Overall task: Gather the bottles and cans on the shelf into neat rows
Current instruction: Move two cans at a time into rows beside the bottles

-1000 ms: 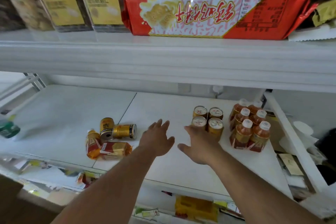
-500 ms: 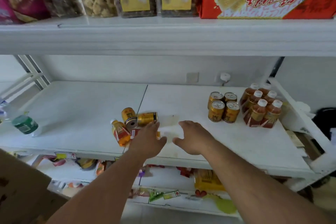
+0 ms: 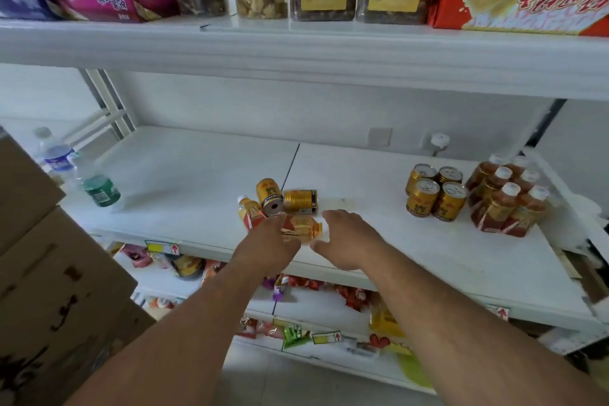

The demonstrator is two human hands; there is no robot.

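The left hand (image 3: 268, 249) is laid over one end of a fallen tea bottle (image 3: 301, 228) near the middle of the frame; it cannot be told whether the fingers are curled round it. The right hand (image 3: 349, 239) is held flat and wide just to the right of the bottle, with nothing in it.

The tea bottle is lying on its side on the white shelf (image 3: 197, 171). Its long side runs left to right, and its cap seems to point right, though that end is blurred. It is likely light, smooth plastic that can roll, so it is best taken round the middle.

Just above it, two gold cans (image 3: 285, 199) are tipped over, and a second small bottle (image 3: 250, 212) leans at the left. At the right of the frame, four gold cans (image 3: 435, 191) and six tea bottles (image 3: 507, 198) are stood up in neat rows.
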